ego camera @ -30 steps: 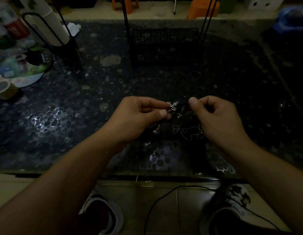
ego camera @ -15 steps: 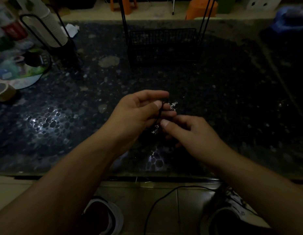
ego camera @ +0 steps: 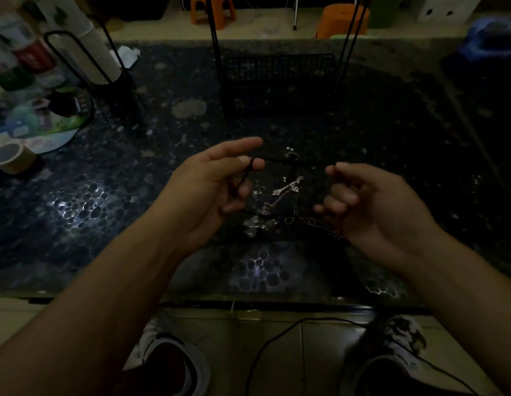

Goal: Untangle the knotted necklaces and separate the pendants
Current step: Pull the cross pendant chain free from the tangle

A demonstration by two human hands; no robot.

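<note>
My left hand [ego camera: 211, 184] pinched a black cord [ego camera: 246, 174] near the surface's [ego camera: 391, 144] middle. My right hand [ego camera: 371, 207] curled; whether its grip held the thin chain [ego camera: 311, 222] I couldn't tell. Silver pendants [ego camera: 285, 190] lay between them.

Dark pebbled countertop [ego camera: 391, 155] (glossy), tape roll [ego camera: 11, 158], wire basket [ego camera: 280, 81], necklaces [ego camera: 280, 201]

Both forearms are bare, with no sleeves, rings or watch showing. Below the table edge [ego camera: 248, 302], two shoes [ego camera: 174, 364] show white rims.
</note>
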